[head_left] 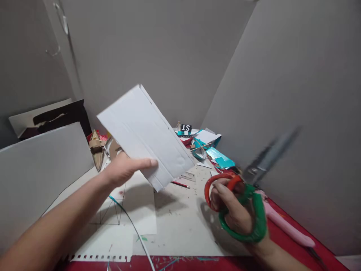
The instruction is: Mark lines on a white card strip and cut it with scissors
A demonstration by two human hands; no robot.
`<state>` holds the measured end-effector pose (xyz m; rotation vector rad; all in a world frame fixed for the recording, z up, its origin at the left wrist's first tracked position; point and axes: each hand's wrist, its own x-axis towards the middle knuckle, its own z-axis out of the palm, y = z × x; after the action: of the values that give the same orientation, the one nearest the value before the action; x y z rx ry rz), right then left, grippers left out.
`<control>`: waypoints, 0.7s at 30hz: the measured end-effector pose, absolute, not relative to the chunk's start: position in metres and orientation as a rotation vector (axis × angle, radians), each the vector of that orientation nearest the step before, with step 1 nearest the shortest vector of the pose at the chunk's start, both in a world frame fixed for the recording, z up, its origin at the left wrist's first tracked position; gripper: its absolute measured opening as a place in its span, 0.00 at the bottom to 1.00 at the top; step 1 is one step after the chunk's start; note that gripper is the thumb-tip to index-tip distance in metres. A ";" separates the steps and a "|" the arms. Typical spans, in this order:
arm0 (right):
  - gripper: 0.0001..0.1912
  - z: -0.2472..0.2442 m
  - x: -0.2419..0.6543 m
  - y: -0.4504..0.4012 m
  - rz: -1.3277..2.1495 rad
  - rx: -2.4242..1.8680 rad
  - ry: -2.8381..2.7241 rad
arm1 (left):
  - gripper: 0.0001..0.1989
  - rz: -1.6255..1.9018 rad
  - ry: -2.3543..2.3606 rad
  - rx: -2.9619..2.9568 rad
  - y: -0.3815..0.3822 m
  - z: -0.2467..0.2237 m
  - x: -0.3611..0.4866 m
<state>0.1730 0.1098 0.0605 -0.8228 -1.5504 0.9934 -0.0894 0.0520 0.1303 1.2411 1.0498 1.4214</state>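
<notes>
My left hand [124,169] holds a white cardboard piece [149,131] up above the table, thumb on its near face and the other fingers hidden behind it. On the right, my right hand [232,209] is closed around large scissors [248,175] with one red and one green handle. Their blades point up and to the right, blurred by motion, and do not touch the cardboard. Under my left hand lies a white paper sheet [141,210] with lines drawn on it.
A white board [47,162] stands at the left. Toward the back lie turquoise scraps [221,157] and a brown cardboard shape [96,150]. A pencil [181,184] rests mid-table. A pink tool [290,226] lies at the right, and a thin cable [135,229] crosses the front.
</notes>
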 end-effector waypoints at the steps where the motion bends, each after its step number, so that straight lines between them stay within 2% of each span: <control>1: 0.17 0.060 0.173 0.113 0.957 -0.891 -1.685 | 0.33 1.510 1.050 1.257 0.051 0.137 -0.095; 5: 0.16 0.053 0.170 0.119 0.823 -0.992 -2.080 | 0.28 1.695 1.027 1.254 0.047 0.159 -0.109; 10: 0.09 0.039 0.170 0.116 0.466 -1.022 -2.618 | 0.13 1.813 1.022 1.133 0.047 0.165 -0.118; 13: 0.13 0.036 0.172 0.114 0.309 -1.077 -2.765 | 0.11 1.853 0.980 1.122 0.046 0.166 -0.118; 21: 0.14 0.053 0.175 0.119 0.186 -1.054 -2.902 | 0.10 1.916 0.926 1.182 0.031 0.176 -0.113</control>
<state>0.1748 0.1188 0.0529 -1.0536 -2.9025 0.1858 -0.1127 0.0311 0.1758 1.1817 0.9261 1.9158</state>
